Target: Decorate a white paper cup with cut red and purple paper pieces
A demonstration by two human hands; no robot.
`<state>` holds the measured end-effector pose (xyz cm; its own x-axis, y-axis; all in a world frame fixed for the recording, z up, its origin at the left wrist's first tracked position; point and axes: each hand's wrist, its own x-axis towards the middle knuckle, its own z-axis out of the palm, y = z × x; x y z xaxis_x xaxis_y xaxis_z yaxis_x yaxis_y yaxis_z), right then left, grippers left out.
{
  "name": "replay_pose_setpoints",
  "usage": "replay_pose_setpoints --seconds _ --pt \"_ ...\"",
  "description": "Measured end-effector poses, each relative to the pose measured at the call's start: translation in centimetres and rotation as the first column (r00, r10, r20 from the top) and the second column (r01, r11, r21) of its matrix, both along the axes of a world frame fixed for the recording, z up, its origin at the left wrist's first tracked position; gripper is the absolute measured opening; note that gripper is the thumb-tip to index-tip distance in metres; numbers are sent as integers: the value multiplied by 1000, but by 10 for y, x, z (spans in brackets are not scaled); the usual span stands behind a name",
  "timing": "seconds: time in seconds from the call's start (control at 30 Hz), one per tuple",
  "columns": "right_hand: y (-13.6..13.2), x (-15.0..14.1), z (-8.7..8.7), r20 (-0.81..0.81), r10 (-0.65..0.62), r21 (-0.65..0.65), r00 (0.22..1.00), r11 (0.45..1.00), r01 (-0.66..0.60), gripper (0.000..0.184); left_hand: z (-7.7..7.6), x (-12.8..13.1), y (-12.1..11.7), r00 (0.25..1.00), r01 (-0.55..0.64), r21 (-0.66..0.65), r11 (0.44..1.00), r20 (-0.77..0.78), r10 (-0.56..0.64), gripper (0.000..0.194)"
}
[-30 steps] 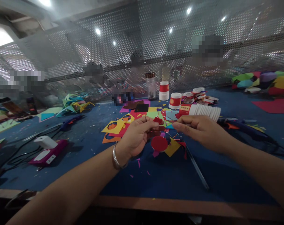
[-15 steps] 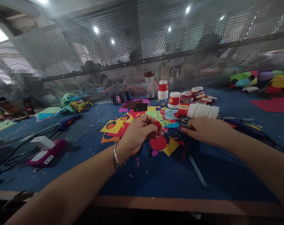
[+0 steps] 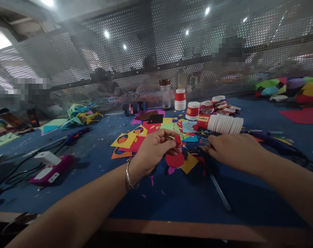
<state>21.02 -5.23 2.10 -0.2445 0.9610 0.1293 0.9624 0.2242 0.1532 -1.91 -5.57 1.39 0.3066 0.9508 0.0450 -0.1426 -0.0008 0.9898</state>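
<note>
My left hand [image 3: 156, 150], with a silver bangle on the wrist, pinches a small red paper piece [image 3: 177, 139] between thumb and fingers above the blue table [image 3: 187, 193]. Just below it lies a red paper circle [image 3: 175, 160] on a yellow paper scrap [image 3: 189, 163]. My right hand [image 3: 232, 150] rests palm down on the table to the right, its fingertips among paper scraps and closed on something I cannot make out. A row of stacked white paper cups [image 3: 225, 124] lies on its side just beyond it.
Coloured paper cut-outs [image 3: 130, 139] litter the middle of the table. Behind stand a clear jar [image 3: 165, 93] and red-and-white cups [image 3: 180, 99]. A purple and white device [image 3: 49, 165] with cables lies left. A thin grey stick [image 3: 219, 193] lies near the front. A perforated metal screen closes the back.
My right hand drew away from my left hand and went down onto the scraps at the right. My left hand kept the red piece and turned it slightly.
</note>
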Motion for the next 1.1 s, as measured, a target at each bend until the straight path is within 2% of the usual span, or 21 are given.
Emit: replay_pose_setpoints --seconds 0.13,0.27,0.37,0.47,0.6,0.7,0.87,1.0,1.1 --pt "-6 -4 5 137 -23 -74 990 997 33 33 -1 1 -1 999 -14 15 1000 -36 14 14" --pt "-10 -8 10 194 -41 -120 980 991 65 36 -2 1 0 997 -18 71 997 -67 23 15" --pt "-10 -9 14 205 -45 -159 978 984 79 36 -2 0 0 991 -19 169 985 -131 41 16" --pt "-9 -9 15 205 -44 -196 978 977 85 35 -2 0 -5 960 6 317 948 -268 84 20" --pt "-7 -7 14 175 -42 -198 984 977 77 34 -1 6 -21 865 149 434 888 -492 95 23" --pt "-6 -5 10 150 -39 -157 988 986 63 35 -2 13 -32 771 284 506 814 -626 120 24" --pt "-4 -4 7 132 -22 -132 991 990 40 42 -10 20 -35 634 441 577 687 -742 217 23" --pt "-4 -5 8 156 -14 -137 988 990 35 45 -10 20 -34 508 534 548 644 -817 274 26" --pt "-4 -5 9 165 -20 -147 986 988 45 44 -6 17 -34 412 572 512 641 -855 315 24"
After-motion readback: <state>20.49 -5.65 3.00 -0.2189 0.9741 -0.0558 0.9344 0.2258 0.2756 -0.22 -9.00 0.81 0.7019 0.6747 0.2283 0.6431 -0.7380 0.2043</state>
